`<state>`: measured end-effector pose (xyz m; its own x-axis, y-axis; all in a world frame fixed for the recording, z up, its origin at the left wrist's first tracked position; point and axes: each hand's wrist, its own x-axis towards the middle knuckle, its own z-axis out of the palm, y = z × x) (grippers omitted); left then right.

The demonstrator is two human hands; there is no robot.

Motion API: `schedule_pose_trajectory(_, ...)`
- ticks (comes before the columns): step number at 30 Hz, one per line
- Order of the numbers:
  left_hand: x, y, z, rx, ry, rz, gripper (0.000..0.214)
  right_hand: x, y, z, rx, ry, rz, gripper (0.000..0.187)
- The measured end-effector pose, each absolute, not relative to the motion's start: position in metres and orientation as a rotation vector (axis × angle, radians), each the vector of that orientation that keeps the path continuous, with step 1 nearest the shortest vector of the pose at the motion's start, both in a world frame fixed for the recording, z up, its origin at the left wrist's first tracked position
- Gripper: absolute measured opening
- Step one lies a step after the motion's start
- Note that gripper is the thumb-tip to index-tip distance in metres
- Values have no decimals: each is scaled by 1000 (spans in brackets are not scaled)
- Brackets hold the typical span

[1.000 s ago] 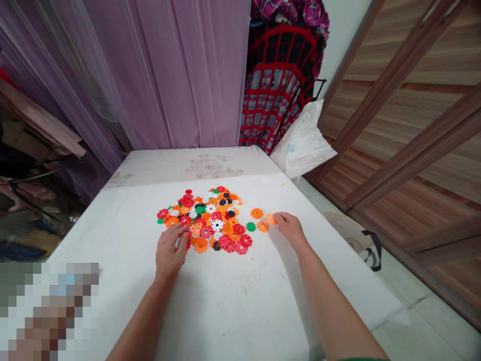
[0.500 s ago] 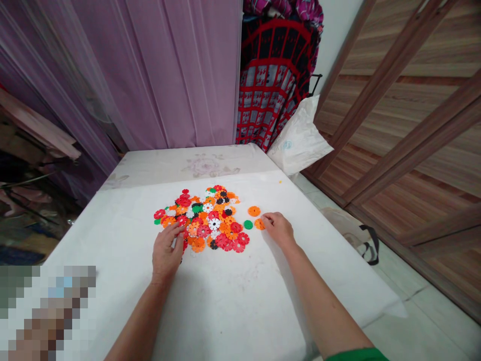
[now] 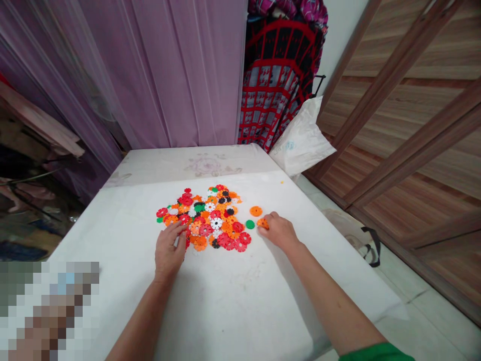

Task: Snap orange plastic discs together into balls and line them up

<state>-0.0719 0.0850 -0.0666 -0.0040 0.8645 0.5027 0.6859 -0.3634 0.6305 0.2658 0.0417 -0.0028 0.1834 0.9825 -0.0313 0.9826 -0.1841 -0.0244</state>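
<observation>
A pile of notched plastic flower discs [image 3: 216,223] in red, orange, white, black and green lies on the white-covered table. My right hand [image 3: 280,231], to the right of the pile, pinches an orange flower disc [image 3: 263,223] that is tilted up at one edge. Close by, a green disc [image 3: 250,224] and another orange disc [image 3: 256,211] lie flat, apart from the pile. At the pile's near left edge is my left hand [image 3: 170,249], its fingers stretched over some discs and its thumb apart from them. Whether those fingertips touch a disc is hard to see.
The table [image 3: 210,301] has a white cover, with a floral cloth [image 3: 158,163] at the far end. A purple curtain [image 3: 180,75] hangs behind. To the right are a white bag [image 3: 302,138], a wooden wardrobe [image 3: 406,125] and a bag with a black handle [image 3: 372,245] on the floor.
The orange disc under my right hand has gone from lying flat to tilted up between the fingers. My left hand keeps its place by the pile. The view has shifted slightly.
</observation>
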Motion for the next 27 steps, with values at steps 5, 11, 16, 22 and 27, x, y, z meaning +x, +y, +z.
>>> schedule_pose_trajectory(5,-71,86,-67,2078,1646,1306,28,280,60,2,2622,1990,-53,34)
schedule_pose_trajectory(11,-72,86,-68,2090,1645,1312,28,271,82,10,2504,2021,-39,35)
schedule_pose_trajectory(16,-72,86,-69,2087,1632,1322,28,270,84,9,2495,2072,-81,39)
schedule_pose_trajectory(22,-72,87,-70,2094,1626,1329,29,276,81,1,2517,2114,-219,60)
schedule_pose_trajectory(27,-74,87,-72,2102,1635,1310,32,285,91,-6,2384,2274,-382,73)
